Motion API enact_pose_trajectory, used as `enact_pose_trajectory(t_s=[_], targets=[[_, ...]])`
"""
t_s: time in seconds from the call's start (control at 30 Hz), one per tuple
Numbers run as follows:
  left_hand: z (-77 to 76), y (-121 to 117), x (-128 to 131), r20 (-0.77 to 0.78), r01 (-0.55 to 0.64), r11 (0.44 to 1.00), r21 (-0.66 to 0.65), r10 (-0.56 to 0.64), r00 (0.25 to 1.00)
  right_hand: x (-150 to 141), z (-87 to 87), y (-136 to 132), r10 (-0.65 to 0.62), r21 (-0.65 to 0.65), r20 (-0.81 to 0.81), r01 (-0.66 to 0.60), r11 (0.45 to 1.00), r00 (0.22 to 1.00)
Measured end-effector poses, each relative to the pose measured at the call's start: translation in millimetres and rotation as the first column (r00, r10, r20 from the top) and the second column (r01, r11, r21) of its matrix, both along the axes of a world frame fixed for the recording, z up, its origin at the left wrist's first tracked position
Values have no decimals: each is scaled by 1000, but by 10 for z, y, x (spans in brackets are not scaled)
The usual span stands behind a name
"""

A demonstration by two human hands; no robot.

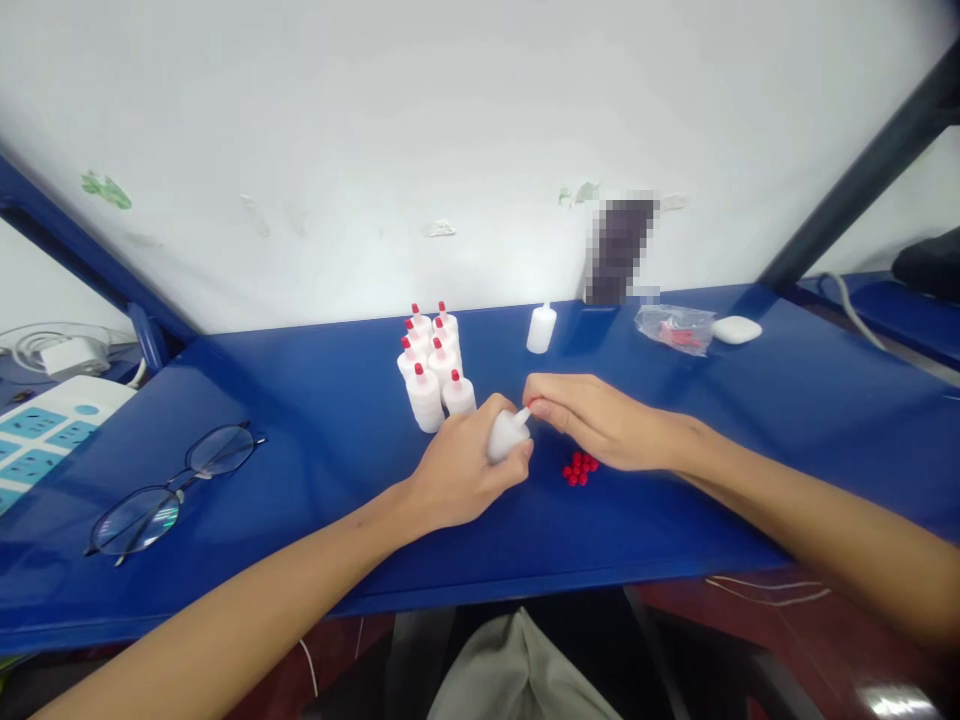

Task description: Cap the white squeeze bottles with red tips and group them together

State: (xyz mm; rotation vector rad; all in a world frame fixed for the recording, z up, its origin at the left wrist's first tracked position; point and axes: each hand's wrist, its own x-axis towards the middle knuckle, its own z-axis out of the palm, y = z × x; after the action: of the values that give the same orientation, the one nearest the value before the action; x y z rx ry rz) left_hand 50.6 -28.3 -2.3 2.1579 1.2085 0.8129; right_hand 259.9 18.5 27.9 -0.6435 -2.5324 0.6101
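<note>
My left hand is wrapped round a white squeeze bottle, which tilts with its nozzle toward the right. At the nozzle tip, my right hand pinches a small red cap, mostly hidden by the fingers. Just below that hand lies a little heap of loose red caps. Left of the held bottle stand several white bottles in two rows, upright, with red caps on their nozzles. One more white bottle stands apart at the back, no red cap visible on it.
On the blue table, eyeglasses and a power strip lie at the left. A clear plastic bag with red pieces sits at the back right beside a white rounded object. A pixelated dark object leans against the wall.
</note>
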Motion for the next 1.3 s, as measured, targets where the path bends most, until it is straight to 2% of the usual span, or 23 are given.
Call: enact_pose_trajectory(t_s=[0.07,0.17,0.27,0.33,0.5,0.63,0.73,0.8,0.83,0.93,1.07,1.2,1.3], targets=[[-12,6,-3,10,4,1000,-2,-4,1000,-18,-23,-17,-5,156,65,-6,988,998],[-15,12,-6,30,-5,1000,-15,5,1000,-41,-64,-8,9,349,108,-46,936,994],[-18,12,-6,63,-2,1000,-11,3,998,-70,-97,12,29,410,85,-62,910,996],[-28,10,-5,74,-10,1000,-3,10,997,-88,-110,16,36,379,54,-54,924,998],[-51,-1,-8,60,-46,999,0,46,997,-106,-114,-21,22,143,10,-23,990,1000],[-33,-24,-1,115,19,999,-45,-14,993,-98,-98,-45,32,107,-52,-27,994,998],[-12,-51,21,154,97,992,-81,-84,985,-84,-32,0,-26,85,-271,51,995,962],[-3,-67,37,138,108,990,-88,-95,986,-89,69,59,-132,38,-454,168,985,881],[-1,-73,42,121,108,991,-85,-97,988,-102,138,91,-175,24,-496,215,976,851],[-6,-79,46,94,131,990,-53,-126,988,-202,381,166,-204,124,-336,257,958,920],[-27,-76,23,128,240,971,-10,-237,963,-435,607,187,-199,215,-142,226,950,970],[-16,-76,-9,102,378,925,30,-379,920,-620,619,180,-186,219,39,173,960,982],[10,-70,-18,60,392,920,6,-391,918,-687,573,182,-198,206,125,170,964,972]])
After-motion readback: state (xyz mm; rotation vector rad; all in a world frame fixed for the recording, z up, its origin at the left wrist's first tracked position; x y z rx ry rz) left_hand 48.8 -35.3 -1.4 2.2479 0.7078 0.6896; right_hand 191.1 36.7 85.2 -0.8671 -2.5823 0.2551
